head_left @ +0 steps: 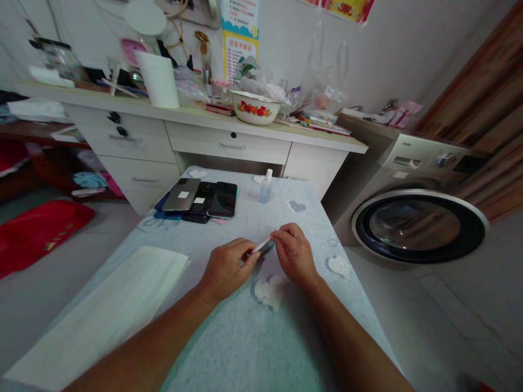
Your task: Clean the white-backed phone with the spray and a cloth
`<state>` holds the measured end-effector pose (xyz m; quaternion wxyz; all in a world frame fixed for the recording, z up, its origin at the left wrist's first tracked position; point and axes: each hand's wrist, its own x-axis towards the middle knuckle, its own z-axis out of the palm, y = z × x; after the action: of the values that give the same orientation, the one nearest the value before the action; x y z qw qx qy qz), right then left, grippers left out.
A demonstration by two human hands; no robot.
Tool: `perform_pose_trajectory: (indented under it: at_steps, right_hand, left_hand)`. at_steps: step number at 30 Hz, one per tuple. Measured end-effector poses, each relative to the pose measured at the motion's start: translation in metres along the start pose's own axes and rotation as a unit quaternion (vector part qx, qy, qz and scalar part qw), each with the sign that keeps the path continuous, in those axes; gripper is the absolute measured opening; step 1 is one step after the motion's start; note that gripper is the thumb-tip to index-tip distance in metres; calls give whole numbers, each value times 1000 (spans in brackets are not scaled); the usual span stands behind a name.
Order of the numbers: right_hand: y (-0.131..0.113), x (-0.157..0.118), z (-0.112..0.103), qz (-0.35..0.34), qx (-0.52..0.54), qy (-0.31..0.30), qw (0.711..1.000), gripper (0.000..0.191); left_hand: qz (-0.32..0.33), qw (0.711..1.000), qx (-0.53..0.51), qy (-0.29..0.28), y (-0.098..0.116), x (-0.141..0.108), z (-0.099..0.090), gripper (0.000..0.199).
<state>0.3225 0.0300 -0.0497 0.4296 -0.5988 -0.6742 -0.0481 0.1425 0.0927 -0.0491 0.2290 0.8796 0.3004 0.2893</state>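
Observation:
Over the middle of the table, my left hand (231, 267) pinches one end of a thin, flat white piece (262, 245) between thumb and fingers. Its other end is at the fingertips of my right hand (295, 251), which are also pinched together. The piece is seen nearly edge-on, so its exact kind cannot be made out. Beyond my hands stands a small clear spray bottle (265, 188) with a white cap. To its left lie several smartphones, among them a grey phone (180, 195) and a black phone (223, 199), some stacked and overlapping.
A stack of pale sheets (106, 310) lies on the left of the heart-patterned tablecloth (245, 337). Behind the table runs a white cabinet (229, 136) carrying a flowered enamel bowl (256, 108) and plastic bags. A washing machine (417, 218) stands at the right.

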Motion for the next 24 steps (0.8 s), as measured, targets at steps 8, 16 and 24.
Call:
perform_pose_trajectory:
  at_steps: [8, 16, 24]
  right_hand:
    - [20, 5, -12, 50, -36, 42, 997, 19]
    - [35, 7, -14, 136, 46, 73, 987, 16]
    - [50, 2, -4, 273, 193, 62, 940, 21]
  left_hand:
    - [37, 999, -23, -21, -4, 1, -8, 18]
    - [43, 998, -37, -18, -8, 4, -12, 14]
    - [26, 999, -29, -20, -12, 5, -10, 9]
